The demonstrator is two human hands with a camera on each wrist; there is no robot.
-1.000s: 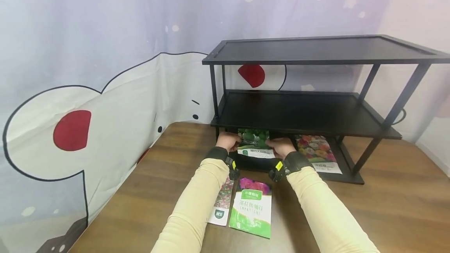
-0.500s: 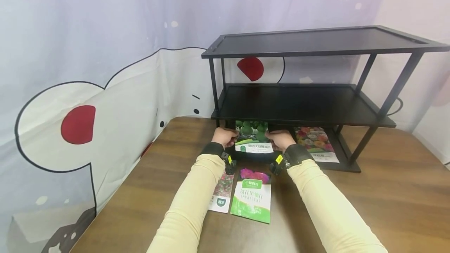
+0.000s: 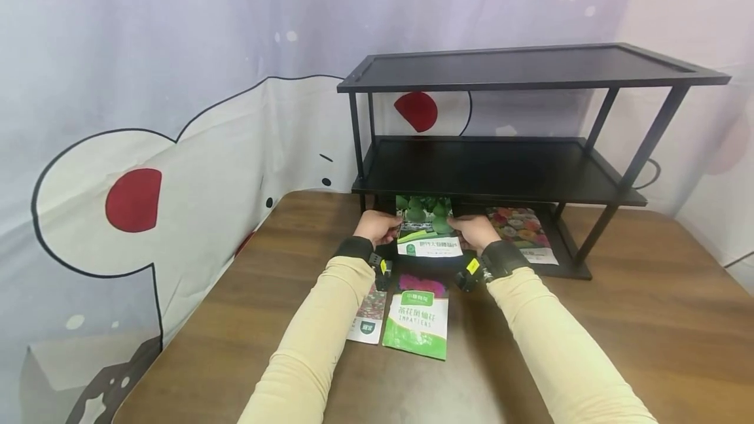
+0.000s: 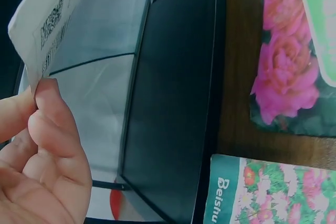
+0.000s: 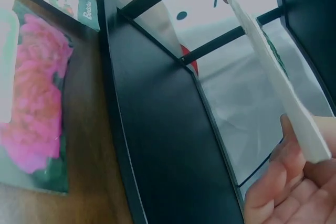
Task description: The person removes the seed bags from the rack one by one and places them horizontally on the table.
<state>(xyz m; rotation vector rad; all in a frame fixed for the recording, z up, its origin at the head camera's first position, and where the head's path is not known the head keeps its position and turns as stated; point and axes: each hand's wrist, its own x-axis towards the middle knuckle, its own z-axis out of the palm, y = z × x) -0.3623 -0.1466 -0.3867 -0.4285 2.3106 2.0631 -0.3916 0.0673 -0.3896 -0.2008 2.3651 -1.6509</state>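
A seed packet (image 3: 425, 221) with round green vegetables on its front and a white lower band is held between both hands, below the middle shelf of a black rack. My left hand (image 3: 379, 226) pinches its left edge between thumb and fingers. On the opposite edge, my right hand (image 3: 474, 233) pinches it the same way. In the left wrist view the white back of the packet, with a code printed on it, faces the camera above the left hand (image 4: 47, 156). The right wrist view shows it almost edge-on over the rack's bottom shelf (image 5: 168, 129), gripped by the right hand (image 5: 289, 187).
A packet with multicoloured flowers (image 3: 521, 231) lies on the bottom shelf at right. On the wooden table, before the rack, lie a green-and-white impatiens packet (image 3: 417, 319) and a pink-flowered packet (image 3: 368, 319), partly behind the left forearm. The middle shelf (image 3: 495, 169) overhangs the hands.
The green vegetable packet, held by both hands throughout, has tilted so more of its front shows. The head view has shifted slightly, moving the rack and table packets upward in frame.
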